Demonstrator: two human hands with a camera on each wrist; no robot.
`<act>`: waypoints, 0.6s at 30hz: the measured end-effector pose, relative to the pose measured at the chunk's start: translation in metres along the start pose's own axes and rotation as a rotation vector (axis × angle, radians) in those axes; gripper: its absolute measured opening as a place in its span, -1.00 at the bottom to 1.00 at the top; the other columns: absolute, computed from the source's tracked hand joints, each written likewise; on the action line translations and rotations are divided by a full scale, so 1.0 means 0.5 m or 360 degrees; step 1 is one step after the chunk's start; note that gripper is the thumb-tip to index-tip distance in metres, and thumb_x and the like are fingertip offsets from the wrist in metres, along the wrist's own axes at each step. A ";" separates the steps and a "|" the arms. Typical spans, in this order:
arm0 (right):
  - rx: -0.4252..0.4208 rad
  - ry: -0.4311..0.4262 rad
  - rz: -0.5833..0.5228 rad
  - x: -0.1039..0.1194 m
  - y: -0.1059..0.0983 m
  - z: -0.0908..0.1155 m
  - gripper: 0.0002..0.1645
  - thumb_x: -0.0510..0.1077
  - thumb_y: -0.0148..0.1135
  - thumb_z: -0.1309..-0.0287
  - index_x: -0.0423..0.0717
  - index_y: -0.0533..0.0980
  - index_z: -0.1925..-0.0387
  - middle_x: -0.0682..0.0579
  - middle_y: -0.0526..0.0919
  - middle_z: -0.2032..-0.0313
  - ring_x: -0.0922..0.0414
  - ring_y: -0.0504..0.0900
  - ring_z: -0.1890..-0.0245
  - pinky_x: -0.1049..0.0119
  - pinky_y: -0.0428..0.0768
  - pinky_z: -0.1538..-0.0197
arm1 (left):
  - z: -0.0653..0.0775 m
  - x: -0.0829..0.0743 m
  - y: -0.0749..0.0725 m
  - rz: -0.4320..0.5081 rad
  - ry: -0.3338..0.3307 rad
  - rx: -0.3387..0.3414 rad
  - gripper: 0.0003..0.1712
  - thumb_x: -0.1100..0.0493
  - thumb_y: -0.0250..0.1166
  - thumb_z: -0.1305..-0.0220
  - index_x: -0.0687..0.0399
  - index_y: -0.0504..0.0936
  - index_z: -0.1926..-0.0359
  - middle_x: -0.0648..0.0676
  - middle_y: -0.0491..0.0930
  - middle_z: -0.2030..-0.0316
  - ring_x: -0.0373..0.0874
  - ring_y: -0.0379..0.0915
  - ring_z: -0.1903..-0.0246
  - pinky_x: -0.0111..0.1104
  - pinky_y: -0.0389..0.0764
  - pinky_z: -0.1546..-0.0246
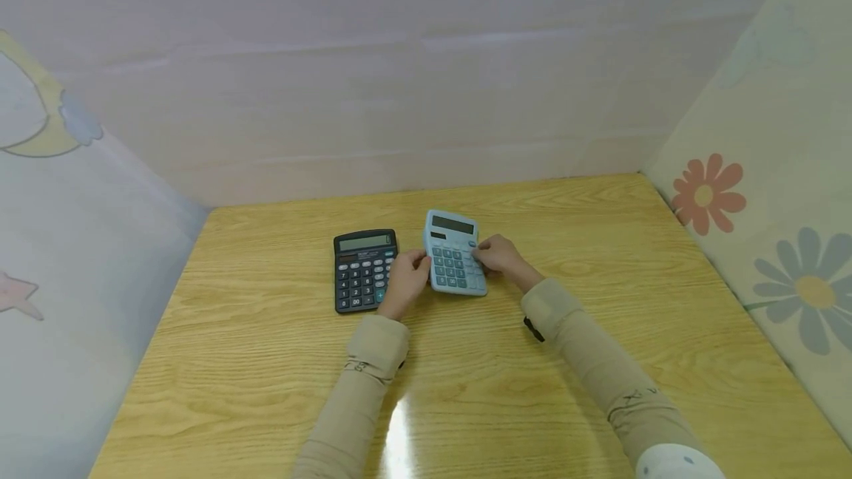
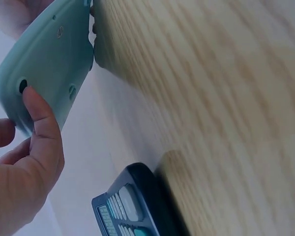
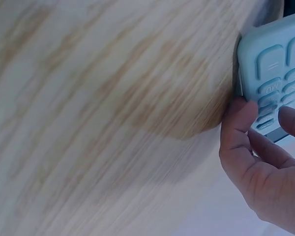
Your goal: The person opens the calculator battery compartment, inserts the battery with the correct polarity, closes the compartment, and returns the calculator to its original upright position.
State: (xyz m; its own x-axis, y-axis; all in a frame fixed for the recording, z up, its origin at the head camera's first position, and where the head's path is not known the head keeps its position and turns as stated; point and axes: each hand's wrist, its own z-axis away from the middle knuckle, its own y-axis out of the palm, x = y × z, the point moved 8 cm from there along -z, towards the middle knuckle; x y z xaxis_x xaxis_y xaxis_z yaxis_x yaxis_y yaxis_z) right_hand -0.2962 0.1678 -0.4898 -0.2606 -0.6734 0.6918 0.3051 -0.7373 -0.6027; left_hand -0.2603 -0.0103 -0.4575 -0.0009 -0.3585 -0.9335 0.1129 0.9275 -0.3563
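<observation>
Both hands hold a light blue calculator (image 1: 447, 242) in the middle of the table, its face towards the head camera. My left hand (image 1: 404, 283) grips its left edge, with a fingertip against the underside (image 2: 54, 54) in the left wrist view; that side is raised off the wood. On the right edge my right hand (image 1: 501, 256) pinches it, thumb above the keys (image 3: 271, 64) and a finger along the side. A black calculator (image 1: 353, 272) lies face up just left of my left hand, which covers part of its right side in the head view.
The wooden table (image 1: 253, 375) spreads out on every side of the calculators. A plain pale wall (image 1: 426, 94) stands behind it. Side walls carry printed decorations, including a red flower (image 1: 704, 195) at the right.
</observation>
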 end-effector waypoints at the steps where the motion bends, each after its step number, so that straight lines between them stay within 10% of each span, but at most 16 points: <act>1: -0.0004 -0.0005 0.0005 0.000 -0.001 0.000 -0.56 -0.14 -0.01 -0.27 -0.40 0.43 -0.04 -0.10 0.51 0.36 0.14 0.46 0.44 0.29 0.56 0.34 | 0.000 0.000 0.000 -0.0013 0.0001 0.0002 -0.67 0.30 0.01 -0.33 0.44 0.49 -0.01 0.24 0.59 0.21 -0.06 0.52 0.24 -0.35 0.53 0.29; 10: -0.0063 -0.0077 0.0117 0.003 -0.009 0.000 -0.58 -0.25 -0.05 -0.25 -0.41 0.40 -0.08 -0.26 0.53 0.06 0.07 0.54 0.31 0.36 0.54 0.38 | 0.000 0.003 -0.002 -0.0138 0.0031 0.0021 -0.74 0.32 0.00 -0.33 0.39 0.58 0.16 0.17 0.56 0.39 -0.16 0.39 0.49 -0.43 0.39 0.54; 18: -0.0123 -0.0223 0.0251 0.014 -0.014 0.003 -0.65 -0.29 -0.02 -0.22 -0.42 0.47 0.02 -0.24 0.61 0.22 0.12 0.54 0.48 0.42 0.45 0.51 | 0.000 0.007 -0.009 -0.0223 0.0004 -0.0038 -0.76 0.35 0.02 -0.30 0.40 0.60 0.20 0.19 0.58 0.39 -0.18 0.38 0.51 -0.47 0.35 0.57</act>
State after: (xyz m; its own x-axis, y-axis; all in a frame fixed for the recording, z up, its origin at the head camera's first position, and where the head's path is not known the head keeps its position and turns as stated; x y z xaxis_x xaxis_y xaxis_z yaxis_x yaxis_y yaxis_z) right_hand -0.2989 0.1684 -0.4801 -0.0837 -0.7708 0.6316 0.2596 -0.6288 -0.7330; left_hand -0.2609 -0.0157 -0.4590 -0.0172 -0.4846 -0.8746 0.0876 0.8706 -0.4841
